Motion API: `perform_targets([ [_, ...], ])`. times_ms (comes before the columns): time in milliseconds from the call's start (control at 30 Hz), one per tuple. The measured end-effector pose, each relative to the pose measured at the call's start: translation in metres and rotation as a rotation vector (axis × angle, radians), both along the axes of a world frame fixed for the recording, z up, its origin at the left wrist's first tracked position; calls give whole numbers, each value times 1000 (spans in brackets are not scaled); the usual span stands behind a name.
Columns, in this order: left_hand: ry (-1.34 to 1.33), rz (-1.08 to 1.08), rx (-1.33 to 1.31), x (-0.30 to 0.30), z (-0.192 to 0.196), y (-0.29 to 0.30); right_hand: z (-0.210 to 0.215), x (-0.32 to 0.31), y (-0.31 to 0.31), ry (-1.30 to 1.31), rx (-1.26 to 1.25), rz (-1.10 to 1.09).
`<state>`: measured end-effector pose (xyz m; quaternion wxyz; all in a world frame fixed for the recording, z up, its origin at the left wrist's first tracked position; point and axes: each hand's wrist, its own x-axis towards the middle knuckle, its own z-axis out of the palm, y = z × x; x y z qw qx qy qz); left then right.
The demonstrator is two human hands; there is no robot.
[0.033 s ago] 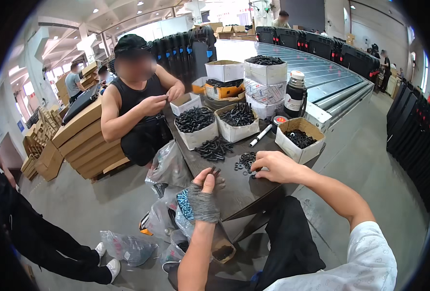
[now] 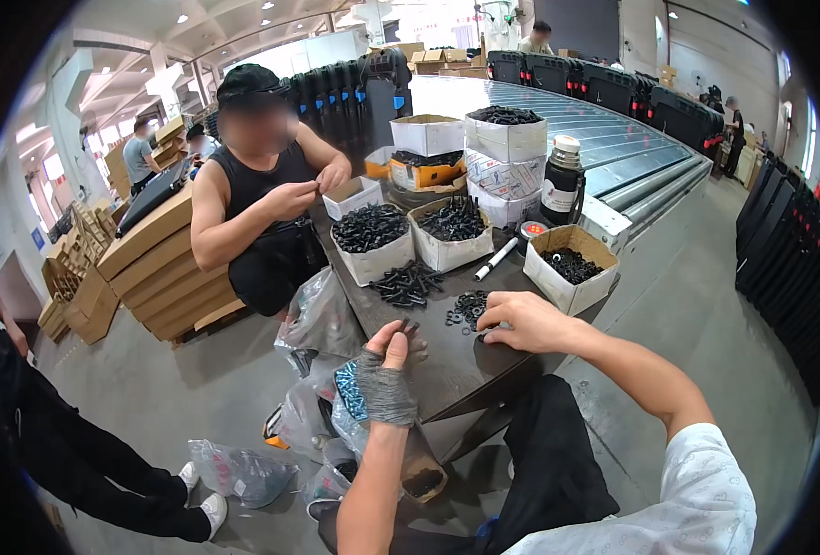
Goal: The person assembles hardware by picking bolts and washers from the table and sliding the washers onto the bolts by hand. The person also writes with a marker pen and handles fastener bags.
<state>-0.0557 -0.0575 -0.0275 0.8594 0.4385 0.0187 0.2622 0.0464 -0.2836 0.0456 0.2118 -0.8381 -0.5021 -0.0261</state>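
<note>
My left hand (image 2: 387, 375), in a grey fingerless glove, is closed near the table's front edge. A small dark bolt-like piece (image 2: 411, 326) sticks out between its thumb and fingers. On the right, my bare right hand (image 2: 521, 319) reaches down to the dark tabletop with curled fingers. Its fingertips close on a small black ring (image 2: 482, 339), partly hidden by them. Just left of these fingertips lie several loose black rings (image 2: 466, 310). Beyond my left hand is a pile of black bolt-like parts (image 2: 407, 284).
White boxes of black parts (image 2: 371, 257) and a box of black rings (image 2: 567, 291) stand around. A white marker (image 2: 497, 260) and a flask (image 2: 563, 180) are between them. Across the corner another person (image 2: 267, 176) handles something small. Plastic bags (image 2: 243, 472) lie on the floor.
</note>
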Motion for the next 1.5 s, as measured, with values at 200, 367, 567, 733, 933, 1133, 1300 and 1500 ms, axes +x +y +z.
perform_targets([
  [200,40,-39,14,-9,7,-1,-8,-11,3,51,8,-38],
  [367,34,-27,57,-8,7,-3,0,-6,11,181,106,25],
  [567,62,19,95,-9,6,-5,28,-12,52,886,475,24],
  [733,76,115,152,-10,10,-9,8,-15,70,982,546,67],
  [933,80,125,58,-4,7,-5,4,-27,79,91,533,117],
  [1133,73,104,-97,-6,10,-2,37,-22,67,53,451,85],
  [1300,94,46,-120,-4,9,0,14,2,31,-115,0,26],
  [1500,67,23,-85,-8,8,-3,-11,-3,34,-209,-12,9],
])
